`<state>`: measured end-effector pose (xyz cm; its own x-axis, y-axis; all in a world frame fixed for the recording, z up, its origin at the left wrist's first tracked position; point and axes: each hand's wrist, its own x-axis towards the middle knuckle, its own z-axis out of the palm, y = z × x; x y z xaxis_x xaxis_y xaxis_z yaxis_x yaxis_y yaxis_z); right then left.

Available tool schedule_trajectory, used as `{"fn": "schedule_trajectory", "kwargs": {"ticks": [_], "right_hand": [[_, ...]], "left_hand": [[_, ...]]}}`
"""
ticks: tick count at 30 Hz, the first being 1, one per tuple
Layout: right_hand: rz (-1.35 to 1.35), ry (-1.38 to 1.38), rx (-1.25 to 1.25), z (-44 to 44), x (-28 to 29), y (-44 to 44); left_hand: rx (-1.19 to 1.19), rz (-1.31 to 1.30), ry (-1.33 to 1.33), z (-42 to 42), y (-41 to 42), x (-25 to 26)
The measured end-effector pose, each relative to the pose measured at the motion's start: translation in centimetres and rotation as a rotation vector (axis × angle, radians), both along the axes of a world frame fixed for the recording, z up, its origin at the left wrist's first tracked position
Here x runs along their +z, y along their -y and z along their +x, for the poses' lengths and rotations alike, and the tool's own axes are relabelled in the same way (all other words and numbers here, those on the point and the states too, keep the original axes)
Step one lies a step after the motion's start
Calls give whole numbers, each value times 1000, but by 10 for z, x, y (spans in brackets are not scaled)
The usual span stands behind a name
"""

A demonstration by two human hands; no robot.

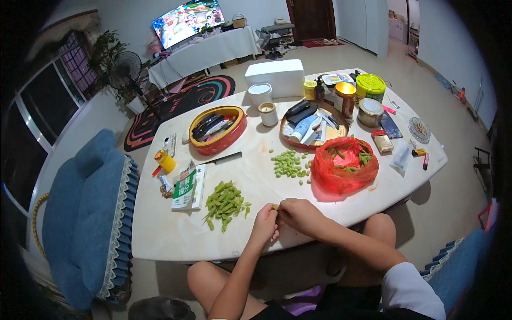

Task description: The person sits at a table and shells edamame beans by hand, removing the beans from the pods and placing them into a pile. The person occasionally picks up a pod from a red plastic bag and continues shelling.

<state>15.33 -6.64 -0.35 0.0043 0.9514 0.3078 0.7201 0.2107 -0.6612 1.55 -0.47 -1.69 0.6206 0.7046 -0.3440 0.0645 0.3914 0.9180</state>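
Both hands meet over the front edge of the white table (176, 236). My left hand (265, 224) grips a green soybean pod (275, 207), most of it hidden by fingers. My right hand (300, 216) pinches the same pod from the other side. To the left of my hands lies a heap of whole and perhaps opened pods (226, 202). Beyond my hands, a loose pile of shelled green beans (287, 164) rests on the tabletop. Beside that pile, a red plastic bag (344, 182) stands open with more pods inside.
A cleaver (228, 157) lies behind a green-and-white booklet (185, 192). Farther back are a red oval box (218, 146), a round tray (294, 144) of small items and a white foam box (275, 78). A cigarette pack (383, 142) and glass ashtray (419, 131) sit at right.
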Motion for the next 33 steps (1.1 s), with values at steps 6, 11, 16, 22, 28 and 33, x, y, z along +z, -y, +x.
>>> {"fn": "schedule_trajectory", "kwargs": {"ticks": [6,11,16,22,28,33], "right_hand": [[38,-67,-86,22,3,-8],[166,-269,-242,64,33,-16],[375,-439,-451,144,27,-20],[301,-555,-365,138,38,-19],[289,-586,-342,139,37,-18],[359,-319,-330,102,44,-13]], "left_hand": [[-22,2,117,0,-1,-6],[-6,117,50,-6,-4,-10],[-207,858,-281,59,-20,23],[-217,1474,-448,117,-79,15],[-169,1715,-614,109,-71,9],[-98,1677,-665,87,-37,17]]}}
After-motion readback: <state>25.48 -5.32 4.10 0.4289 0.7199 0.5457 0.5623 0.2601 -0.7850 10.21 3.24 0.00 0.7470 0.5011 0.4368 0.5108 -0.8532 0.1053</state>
